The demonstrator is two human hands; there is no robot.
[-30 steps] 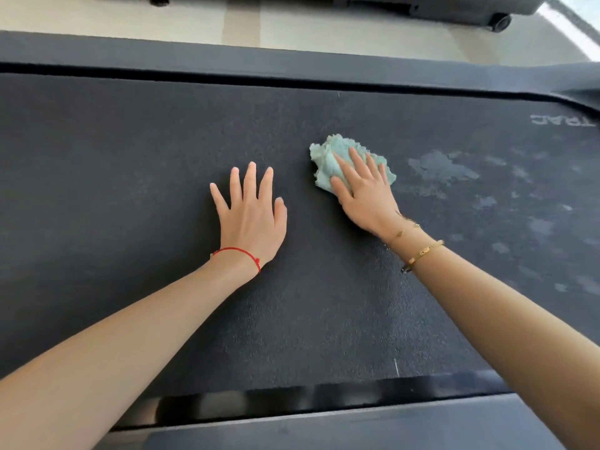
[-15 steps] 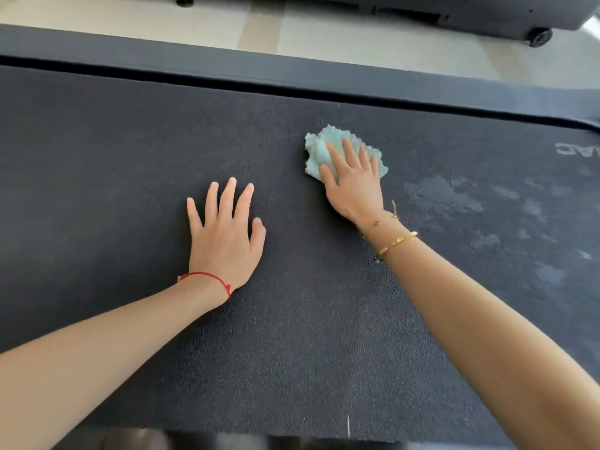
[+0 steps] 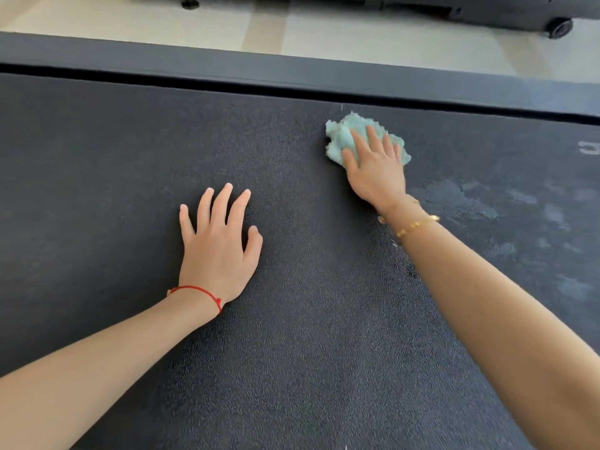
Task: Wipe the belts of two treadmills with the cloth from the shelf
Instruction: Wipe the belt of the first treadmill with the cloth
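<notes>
A dark textured treadmill belt (image 3: 113, 157) fills most of the view. My right hand (image 3: 373, 167) presses a crumpled pale green cloth (image 3: 341, 138) flat against the belt, close to its far edge; the fingers cover most of the cloth. My left hand (image 3: 217, 245) lies flat on the belt with fingers spread, holding nothing, to the left of the cloth and nearer to me. Pale damp smears (image 3: 454, 196) mark the belt right of my right wrist.
The treadmill's black side rail (image 3: 292, 69) runs along the belt's far edge. Beyond it lies pale tiled floor (image 3: 324, 30). The dark base of another machine (image 3: 487, 11), with a small wheel (image 3: 560, 27), stands at the top right.
My right hand has pushed the cloth away from me toward the belt's far edge. The left hand has stayed planted on the belt. The camera has leaned forward, hiding the near rail.
</notes>
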